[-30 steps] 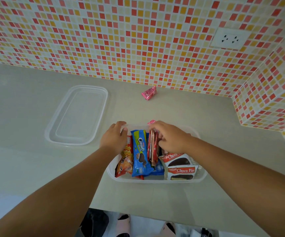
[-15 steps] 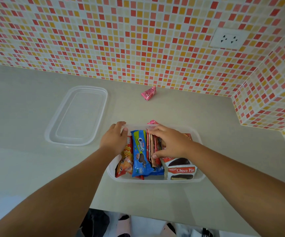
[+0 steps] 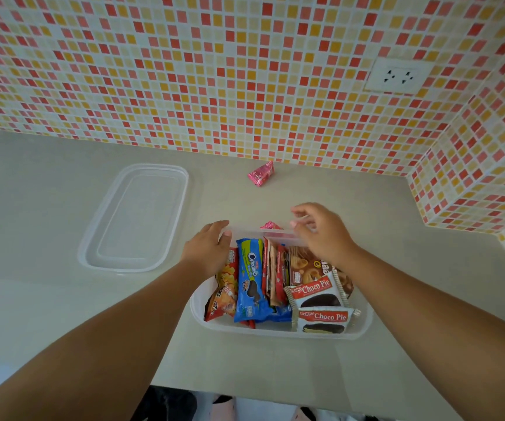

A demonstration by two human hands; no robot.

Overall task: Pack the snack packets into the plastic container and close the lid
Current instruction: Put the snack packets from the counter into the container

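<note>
Head view, and we're looking down at our plastic container (image 3: pixel 363 326) sitting near the front edge of the grey counter (image 3: pixel 63 299), long axis running left to right. Packets stand packed inside: an orange snack bag (image 3: pixel 223 290), a blue Cream-O pack (image 3: pixel 251 287), slim red sachets (image 3: pixel 275 275), a brown biscuit pack (image 3: pixel 308 265) and two Choco Pie packets (image 3: pixel 321 308), most with their long axes pointing away from us toward the wall. Our left hand (image 3: pixel 207 253) rests on the container's far left corner, fingers curled over the rim. Our right hand (image 3: pixel 321 235) hovers over the far right rim, fingers loosely bent, holding nothing we can see. Left of the container lies the clear lid (image 3: pixel 135 220), well apart, long axis pointing toward the tiled wall (image 3: pixel 214 71). One pink packet (image 3: pixel 261 174) lies loose near that wall, with open counter all around it.
</note>
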